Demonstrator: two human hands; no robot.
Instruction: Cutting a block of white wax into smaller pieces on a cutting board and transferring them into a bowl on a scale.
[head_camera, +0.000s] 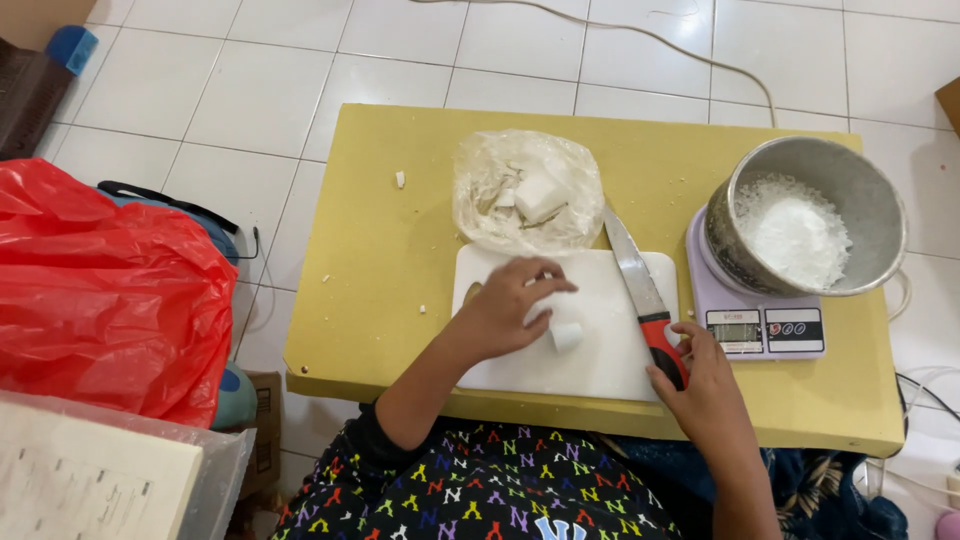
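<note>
A small white cube-shaped block is pinned on the white rectangular cutting board by the clenched left hand. Just right of it, the red-handled steel knife, lying lengthwise away from the body, is grasped by the right hand.

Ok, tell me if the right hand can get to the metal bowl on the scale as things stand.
Probably yes. The right hand rests on the knife's red handle, and the metal bowl sits close beyond it on the scale, with nothing between. It would likely release the knife first.

- Part of the white block is covered by the left hand.
- The knife's red handle is partly hidden under the right hand.
- The scale's display is too small to be read.
- The red bag is cut off by the left edge.
</note>
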